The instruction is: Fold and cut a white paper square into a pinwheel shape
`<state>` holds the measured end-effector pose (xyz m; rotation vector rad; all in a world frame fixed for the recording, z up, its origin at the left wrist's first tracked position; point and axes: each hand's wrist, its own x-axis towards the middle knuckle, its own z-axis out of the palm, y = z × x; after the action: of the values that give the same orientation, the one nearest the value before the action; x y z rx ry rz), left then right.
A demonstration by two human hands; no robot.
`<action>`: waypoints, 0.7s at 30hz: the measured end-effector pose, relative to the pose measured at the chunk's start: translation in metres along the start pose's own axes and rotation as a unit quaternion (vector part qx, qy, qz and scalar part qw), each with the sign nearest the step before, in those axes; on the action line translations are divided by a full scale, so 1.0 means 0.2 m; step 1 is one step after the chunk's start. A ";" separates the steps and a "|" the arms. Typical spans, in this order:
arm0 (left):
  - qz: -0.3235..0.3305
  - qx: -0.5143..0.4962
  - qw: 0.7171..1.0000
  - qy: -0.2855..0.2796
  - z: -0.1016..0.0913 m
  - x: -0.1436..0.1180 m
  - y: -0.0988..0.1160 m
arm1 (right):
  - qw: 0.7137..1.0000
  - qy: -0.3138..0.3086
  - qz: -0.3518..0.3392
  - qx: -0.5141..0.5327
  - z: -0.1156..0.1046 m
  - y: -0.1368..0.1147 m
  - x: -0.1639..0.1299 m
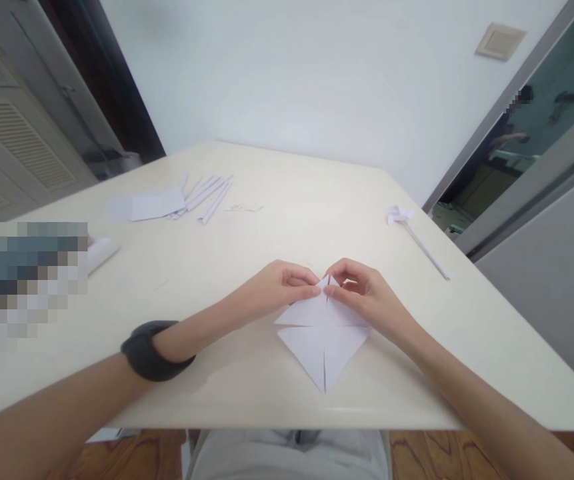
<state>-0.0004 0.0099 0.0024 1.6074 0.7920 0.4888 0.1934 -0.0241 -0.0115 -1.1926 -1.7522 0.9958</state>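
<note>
A white paper square [325,333] is turned like a diamond near the front edge of the table, with slits cut from its corners toward the middle. My left hand [294,283] pinches the far corner on the left of its slit, thumb on top. On the other side of that slit, my right hand [354,287] pinches the paper between thumb and fingers. The near corner points toward me, its two halves slightly apart at the slit. Fingertips under the paper are hidden.
A paper pinwheel [399,215] on a rolled paper stick [427,251] lies at the right. Rolled paper sticks [211,195] and white sheets [157,203] lie at the far left, beside small pale pieces [245,207]. A pixelated item covers the left edge.
</note>
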 end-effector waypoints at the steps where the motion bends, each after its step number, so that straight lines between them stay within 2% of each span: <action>1: -0.002 -0.003 1.000 -0.004 0.00 0.00 0.00 | 1.000 0.000 -0.005 -0.001 0.00 0.00 0.00; 6: 0.007 -0.015 1.000 0.001 0.01 0.00 -0.01 | 0.999 0.000 -0.033 -0.013 0.01 -0.04 -0.02; 14: 0.069 0.011 0.997 0.018 0.02 0.00 -0.05 | 0.991 0.038 -0.085 -0.101 0.03 -0.06 -0.04; 21: 0.074 -0.013 0.997 0.018 0.03 -0.01 -0.04 | 0.976 0.073 -0.150 -0.137 0.04 -0.05 -0.04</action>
<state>0.0007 0.0042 -0.0058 1.6440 0.6933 0.6343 0.1843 -0.0368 -0.0070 -1.0910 -1.9219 0.4878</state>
